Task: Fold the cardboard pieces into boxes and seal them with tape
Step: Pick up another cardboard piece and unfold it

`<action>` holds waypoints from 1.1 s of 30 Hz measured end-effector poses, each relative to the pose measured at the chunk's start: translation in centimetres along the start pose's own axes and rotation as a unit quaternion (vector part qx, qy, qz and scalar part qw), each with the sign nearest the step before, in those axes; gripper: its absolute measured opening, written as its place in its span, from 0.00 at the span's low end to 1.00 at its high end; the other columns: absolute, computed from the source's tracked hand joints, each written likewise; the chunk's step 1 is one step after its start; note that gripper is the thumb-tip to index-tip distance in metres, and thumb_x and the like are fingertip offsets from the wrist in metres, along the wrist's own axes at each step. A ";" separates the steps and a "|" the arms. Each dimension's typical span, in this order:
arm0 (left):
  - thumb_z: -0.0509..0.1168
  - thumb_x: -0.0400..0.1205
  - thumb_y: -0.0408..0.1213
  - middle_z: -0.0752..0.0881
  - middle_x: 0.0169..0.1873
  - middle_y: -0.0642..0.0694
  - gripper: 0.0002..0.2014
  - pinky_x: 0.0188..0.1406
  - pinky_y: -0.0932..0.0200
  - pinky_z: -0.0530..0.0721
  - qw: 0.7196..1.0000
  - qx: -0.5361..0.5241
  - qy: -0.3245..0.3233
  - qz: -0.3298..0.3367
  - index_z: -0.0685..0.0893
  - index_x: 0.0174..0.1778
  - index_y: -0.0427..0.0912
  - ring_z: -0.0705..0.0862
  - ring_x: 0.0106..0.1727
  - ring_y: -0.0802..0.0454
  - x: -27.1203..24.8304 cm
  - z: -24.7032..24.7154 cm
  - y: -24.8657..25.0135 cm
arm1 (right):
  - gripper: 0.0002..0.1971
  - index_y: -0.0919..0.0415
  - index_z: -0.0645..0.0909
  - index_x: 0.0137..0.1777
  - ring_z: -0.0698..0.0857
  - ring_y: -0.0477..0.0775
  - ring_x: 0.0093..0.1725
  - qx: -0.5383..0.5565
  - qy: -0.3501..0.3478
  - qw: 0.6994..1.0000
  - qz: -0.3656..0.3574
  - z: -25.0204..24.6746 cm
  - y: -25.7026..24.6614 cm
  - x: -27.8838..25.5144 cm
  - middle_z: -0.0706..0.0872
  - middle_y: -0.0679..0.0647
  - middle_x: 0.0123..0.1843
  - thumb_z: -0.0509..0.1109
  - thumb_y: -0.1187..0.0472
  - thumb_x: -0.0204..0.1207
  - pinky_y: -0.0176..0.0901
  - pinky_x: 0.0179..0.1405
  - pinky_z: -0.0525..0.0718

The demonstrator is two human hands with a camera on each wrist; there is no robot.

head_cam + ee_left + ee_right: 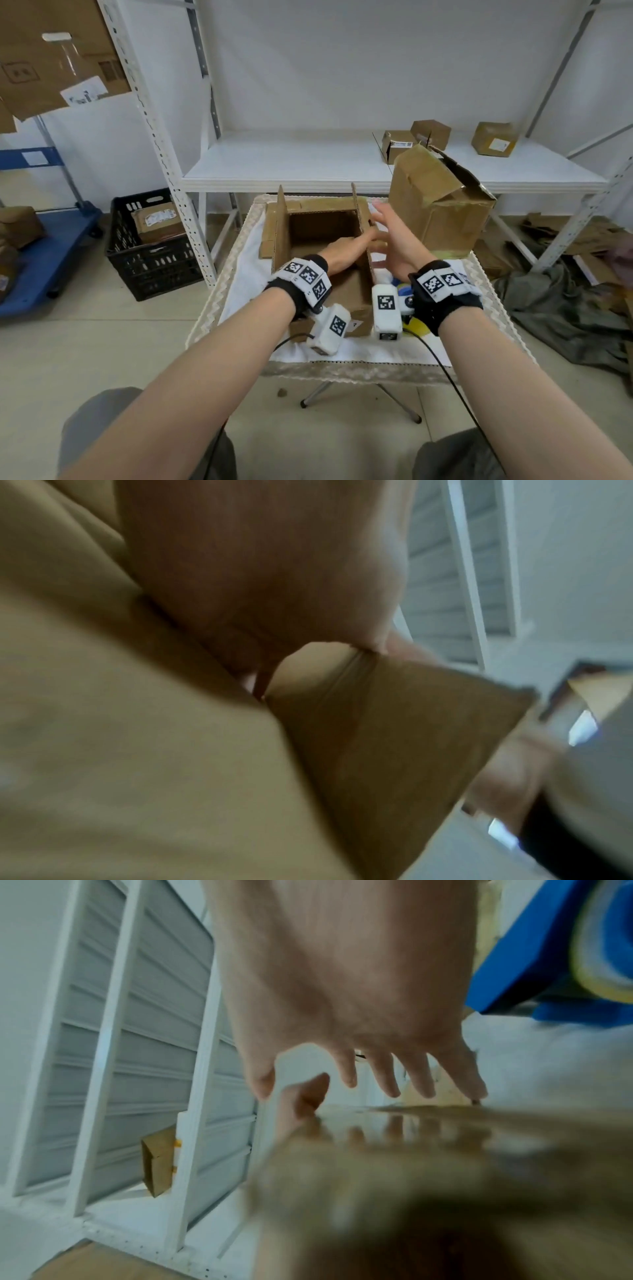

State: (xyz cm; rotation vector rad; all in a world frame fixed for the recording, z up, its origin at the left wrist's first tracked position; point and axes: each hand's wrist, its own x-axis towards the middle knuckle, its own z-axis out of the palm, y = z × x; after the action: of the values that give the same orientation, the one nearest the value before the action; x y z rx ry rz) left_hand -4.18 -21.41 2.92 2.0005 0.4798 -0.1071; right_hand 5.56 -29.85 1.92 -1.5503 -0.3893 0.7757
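Note:
An open brown cardboard box [347,291] stands on the small cloth-covered table [245,263], its left flap [282,233] and right flap [361,209] upright. My left hand [349,248] reaches across the opening and pinches the right flap [394,737] at its top edge, thumb on one side and fingers on the other. My right hand [394,233] hovers just outside that flap [411,1150], fingers spread and straight, holding nothing [359,988]. A blue and yellow object [407,299], possibly a tape dispenser, lies under my right wrist.
A taller taped cardboard box [442,209] stands at the table's far right corner. Behind is a white shelf [291,164] with small boxes [493,138]. A black crate [150,246] and a blue cart [51,253] stand left; flattened cardboard [589,240] lies right.

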 end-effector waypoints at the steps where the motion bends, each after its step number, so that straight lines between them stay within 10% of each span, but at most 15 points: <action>1: 0.43 0.78 0.75 0.75 0.80 0.41 0.36 0.83 0.40 0.65 1.000 0.024 0.002 0.013 0.76 0.77 0.65 0.76 0.78 0.39 0.2 0.1 -0.4 | 0.37 0.46 0.72 0.81 0.80 0.57 0.62 -0.027 -0.016 1.000 -0.001 -0.1 -0.5 -0.1 0.80 0.54 0.69 0.67 0.29 0.75 0.56 0.58 0.80; 6: 0.36 0.92 0.54 0.76 0.77 0.34 0.31 0.78 0.42 0.70 0.983 0.178 0.041 -0.001 0.66 0.85 0.42 0.75 0.76 0.34 0.5 -0.1 -0.8 | 0.43 0.52 0.69 0.80 0.82 0.56 0.69 -0.108 -0.043 0.993 0.020 0.3 -0.3 -0.1 0.80 0.53 0.73 0.79 0.38 0.69 0.56 0.63 0.83; 8: 0.39 0.93 0.44 0.79 0.73 0.31 0.26 0.76 0.39 0.70 0.967 0.245 0.067 0.020 0.73 0.78 0.37 0.76 0.74 0.31 0.1 -0.5 -1.0 | 0.26 0.55 0.73 0.73 0.83 0.51 0.60 -0.118 -0.029 0.993 0.007 1.0 -0.2 -0.4 0.82 0.53 0.65 0.74 0.49 0.79 0.49 0.57 0.82; 12: 0.55 0.89 0.58 0.72 0.82 0.38 0.29 0.85 0.36 0.51 0.936 0.307 0.119 0.121 0.72 0.82 0.44 0.66 0.84 0.40 -0.8 -1.8 -2.5 | 0.03 0.54 0.75 0.56 0.78 0.59 0.65 -0.143 0.008 0.990 0.018 1.2 -0.4 -0.9 0.80 0.54 0.58 0.62 0.59 0.86 0.53 0.55 0.79; 17: 0.78 0.61 0.71 0.33 0.88 0.43 0.70 0.87 0.35 0.36 0.903 0.412 0.090 0.083 0.42 0.90 0.53 0.33 0.88 0.39 -1.0 -3.7 -4.5 | 0.23 0.62 0.65 0.81 0.69 0.56 0.65 -0.204 0.019 0.978 0.032 0.2 -0.9 -1.4 0.68 0.55 0.66 0.59 0.64 0.87 0.50 0.62 0.69; 20: 0.77 0.63 0.71 0.30 0.88 0.44 0.69 0.86 0.34 0.36 0.900 0.422 0.098 0.047 0.38 0.90 0.54 0.32 0.88 0.38 -0.3 -4.7 -4.6 | 0.18 0.62 0.71 0.72 0.77 0.64 0.66 -0.204 0.028 0.978 0.035 0.0 -0.9 -1.4 0.76 0.61 0.63 0.59 0.68 0.83 0.55 0.65 0.77; 25: 0.79 0.59 0.71 0.32 0.88 0.44 0.74 0.84 0.35 0.32 0.864 0.495 0.093 0.014 0.34 0.89 0.53 0.31 0.88 0.37 0.3 -5.7 -4.9 | 0.09 0.58 0.71 0.48 0.79 0.59 0.43 -0.179 0.026 0.982 0.050 -0.3 -0.5 -2.0 0.78 0.62 0.45 0.57 0.72 0.84 0.44 0.41 0.79; 28: 0.77 0.57 0.75 0.37 0.89 0.47 0.76 0.83 0.34 0.31 0.856 0.510 0.086 0.007 0.33 0.89 0.51 0.33 0.88 0.37 1.0 -5.6 -5.2 | 0.08 0.56 0.72 0.49 0.76 0.60 0.51 -0.184 0.024 0.982 0.043 -0.2 -0.6 -2.0 0.77 0.63 0.51 0.59 0.71 0.82 0.52 0.52 0.77; 33: 0.69 0.57 0.82 0.43 0.90 0.51 0.74 0.83 0.31 0.28 0.865 0.496 0.058 -0.052 0.34 0.89 0.53 0.34 0.89 0.39 1.1 -6.1 -7.7 | 0.08 0.57 0.74 0.48 0.79 0.58 0.37 -0.136 -0.005 0.989 0.054 -0.5 -0.3 -2.1 0.78 0.60 0.41 0.58 0.71 0.82 0.48 0.39 0.78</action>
State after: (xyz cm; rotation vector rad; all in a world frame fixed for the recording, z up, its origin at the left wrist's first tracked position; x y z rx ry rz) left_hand -6.84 -12.76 -1.01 3.0042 0.6953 -0.3590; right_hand 4.46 -31.62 2.75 -1.8353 -0.4350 0.8419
